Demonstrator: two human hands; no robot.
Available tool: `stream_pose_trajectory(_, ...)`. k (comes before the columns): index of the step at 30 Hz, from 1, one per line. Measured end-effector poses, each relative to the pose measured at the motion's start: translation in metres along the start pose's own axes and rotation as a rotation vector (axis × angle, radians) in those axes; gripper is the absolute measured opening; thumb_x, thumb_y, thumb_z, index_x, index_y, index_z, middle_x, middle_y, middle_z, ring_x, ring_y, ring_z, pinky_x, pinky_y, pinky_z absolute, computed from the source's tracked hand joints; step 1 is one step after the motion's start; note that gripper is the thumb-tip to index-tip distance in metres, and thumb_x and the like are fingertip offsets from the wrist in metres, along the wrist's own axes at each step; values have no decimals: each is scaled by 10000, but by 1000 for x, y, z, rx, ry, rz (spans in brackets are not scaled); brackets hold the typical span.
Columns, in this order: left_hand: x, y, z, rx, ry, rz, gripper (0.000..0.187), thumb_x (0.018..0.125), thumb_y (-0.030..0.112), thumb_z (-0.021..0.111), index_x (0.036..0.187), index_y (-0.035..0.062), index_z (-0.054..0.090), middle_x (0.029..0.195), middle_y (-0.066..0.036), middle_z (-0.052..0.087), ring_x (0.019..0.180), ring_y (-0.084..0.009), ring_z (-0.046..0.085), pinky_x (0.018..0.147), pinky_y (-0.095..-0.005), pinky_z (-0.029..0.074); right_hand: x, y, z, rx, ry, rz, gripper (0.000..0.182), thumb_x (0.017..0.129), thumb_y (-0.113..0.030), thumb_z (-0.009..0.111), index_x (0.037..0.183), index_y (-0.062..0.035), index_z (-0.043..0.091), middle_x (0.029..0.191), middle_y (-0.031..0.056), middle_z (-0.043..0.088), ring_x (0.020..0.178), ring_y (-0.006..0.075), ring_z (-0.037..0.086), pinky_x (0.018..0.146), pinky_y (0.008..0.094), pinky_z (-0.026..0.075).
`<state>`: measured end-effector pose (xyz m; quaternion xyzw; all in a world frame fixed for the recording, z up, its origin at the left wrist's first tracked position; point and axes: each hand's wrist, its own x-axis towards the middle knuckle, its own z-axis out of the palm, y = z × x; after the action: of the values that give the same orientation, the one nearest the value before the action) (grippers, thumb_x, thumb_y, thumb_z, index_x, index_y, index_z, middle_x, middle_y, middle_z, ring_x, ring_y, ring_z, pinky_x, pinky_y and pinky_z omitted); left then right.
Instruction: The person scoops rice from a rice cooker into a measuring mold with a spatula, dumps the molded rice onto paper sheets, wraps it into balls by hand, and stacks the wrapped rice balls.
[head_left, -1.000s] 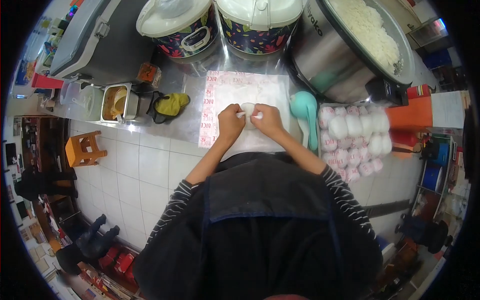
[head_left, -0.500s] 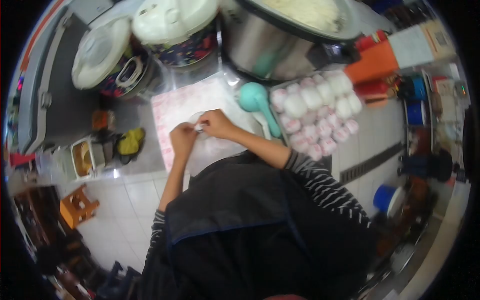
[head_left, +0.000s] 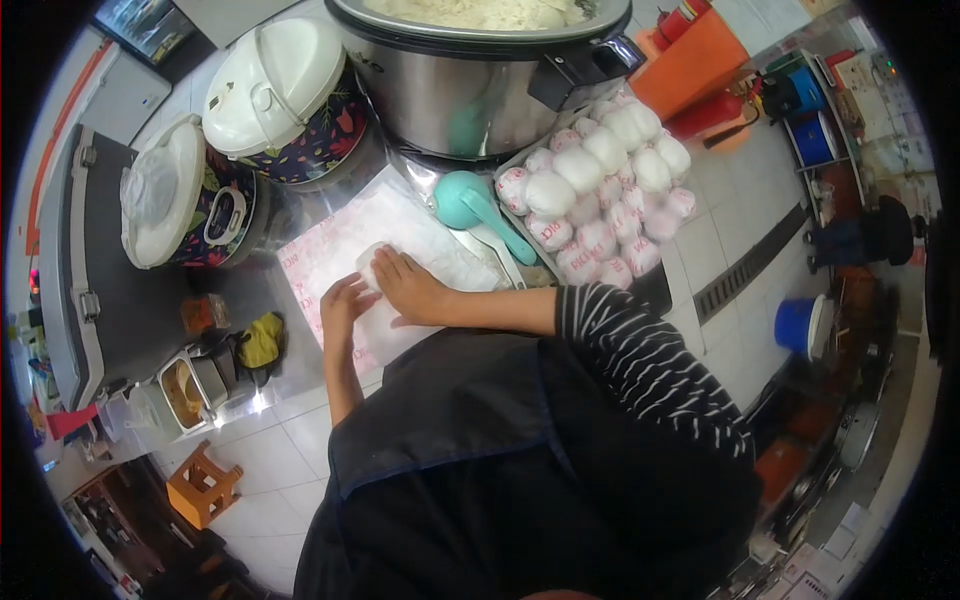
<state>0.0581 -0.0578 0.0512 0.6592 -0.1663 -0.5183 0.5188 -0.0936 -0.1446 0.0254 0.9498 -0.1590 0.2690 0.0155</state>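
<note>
On a stack of white wrapping paper with red print (head_left: pixel 310 262), a white wrapped ball (head_left: pixel 370 256) lies partly hidden by my fingers. My right hand (head_left: pixel 412 290) lies over its near side, fingers long and close together. From the left, my left hand (head_left: pixel 345 302) presses curved fingers against the same ball. Just right of the paper rests a turquoise rice scoop (head_left: pixel 464 202), its handle pointing toward me. A white utensil handle (head_left: pixel 500 250) lies beside it.
A tray heaped with several wrapped balls (head_left: pixel 600 190) stands at the right. Behind the paper is a large steel cooker (head_left: pixel 450 95) filled with rice. Two lidded patterned pots (head_left: pixel 310 140) and a grey box (head_left: pixel 120 280) stand left, near a small metal container (head_left: pixel 190 388).
My hands were pinching small folds at the paper's middle; now they cup the white ball, the right hand flattened over it. The head view has shifted and turned.
</note>
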Motion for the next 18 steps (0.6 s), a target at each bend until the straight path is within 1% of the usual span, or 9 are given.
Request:
stream_pose_trajectory(2, 2, 12, 1, 5, -27, 17, 379, 869, 135, 482, 1156, -111, 521, 1027, -209, 615, 862, -273, 667, 776, -312, 533, 6, 6, 7, -106, -70, 23, 387, 727, -301, 663, 979, -13, 603, 1101, 114, 603, 1070, 299, 552, 757, 420, 509)
stream_pose_trajectory(4, 4, 17, 5, 7, -50, 43, 380, 874, 145, 483, 1160, -103, 522, 1050, -212, 613, 909, -275, 658, 814, -314, 521, 24, 26, 22, 507, -195, 395, 436, 707, -350, 714, 975, -20, 614, 1012, 144, 638, 931, 289, 620, 744, 407, 508)
stream_pose_trajectory(6, 6, 9, 7, 35, 47, 146, 387, 892, 175, 489, 1199, -59, 520, 1101, -197, 612, 988, -267, 633, 834, -307, 507, 22, 50, -6, 895, 27, 797, 288, 816, -302, 693, 870, -26, 634, 719, 76, 634, 647, 139, 592, 610, 313, 483)
stream_pose_trajectory(8, 12, -29, 8, 889, 232, 524, 500, 892, 302, 540, 1318, 50, 461, 1339, -208, 464, 1282, -370, 391, 1027, -475, 340, -17, 85, -31, 1193, 337, 968, 255, 841, -273, 687, 916, -32, 653, 771, -8, 622, 655, 83, 549, 590, 259, 468)
stream_pose_trajectory(10, -2, -34, 31, 1380, 329, 523, 644, 873, 380, 550, 1406, 81, 347, 1479, -197, 257, 1385, -399, 153, 1080, -575, 159, -56, 122, -96, 658, 689, 1101, 318, 834, -304, 682, 904, -1, 615, 778, 52, 586, 712, 135, 544, 667, 289, 466)
stream_pose_trajectory(12, -1, -55, 30, 1380, 309, 560, 674, 881, 407, 530, 1433, 100, 294, 1505, -182, 185, 1396, -394, 101, 1075, -594, 135, -101, 163, -159, 420, 699, 1543, 457, 839, -423, 651, 919, 27, 633, 679, 66, 557, 646, 142, 523, 612, 320, 448)
stream_pose_trajectory(13, 0, -61, 30, 1381, 296, 594, 705, 888, 434, 509, 1459, 119, 242, 1531, -167, 112, 1406, -390, 49, 1069, -613, 110, -134, 185, -163, 93, 731, 1462, 515, 817, -472, 659, 905, 35, 634, 676, 75, 564, 627, 145, 510, 596, 316, 435)
stream_pose_trajectory(16, 7, -54, 25, 1403, 257, 597, 715, 895, 471, 470, 1468, 124, 221, 1534, -168, 106, 1408, -387, 56, 1077, -605, 76, -195, 229, -159, 200, 609, 1593, 518, 834, -451, 649, 982, 44, 605, 788, 135, 609, 692, 208, 552, 654, 342, 460)
stream_pose_trajectory(18, 10, -48, 24, 1418, 265, 616, 717, 876, 426, 514, 1454, 99, 245, 1522, -184, 134, 1403, -393, 77, 1083, -591, 97, -217, 246, -123, -418, 591, 1332, 469, 825, -357, 669, 1079, 24, 565, 902, 176, 607, 821, 296, 573, 773, 390, 456)
